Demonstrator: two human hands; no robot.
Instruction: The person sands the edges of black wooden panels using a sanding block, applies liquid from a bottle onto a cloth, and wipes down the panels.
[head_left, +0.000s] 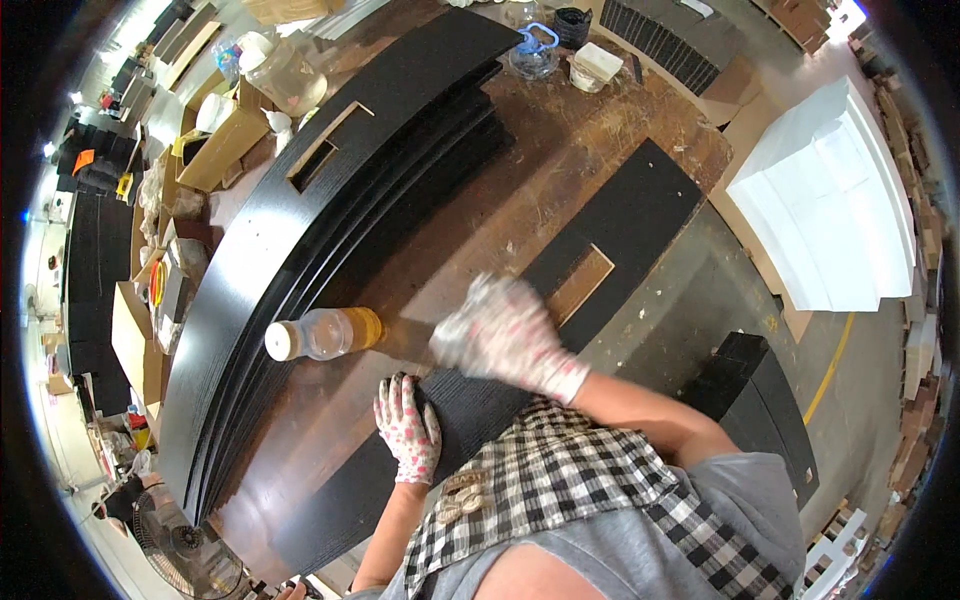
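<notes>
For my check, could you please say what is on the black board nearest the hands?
The left hand lies partly over the board; the right hand, blurred, is over it with what seems a pale cloth. Parts behind hands and apron are hidden.

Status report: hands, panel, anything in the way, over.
Left hand at black panel's edge. Right hand, blurred, seemingly gripping pale cloth. Panel on table. Bottle nearby, but off panel, not blocking.

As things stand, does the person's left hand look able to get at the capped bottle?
Probably yes: the left hand lies open on the black panel, near the capped bottle, with nothing visible between them. The right hand is off to the right.
</notes>
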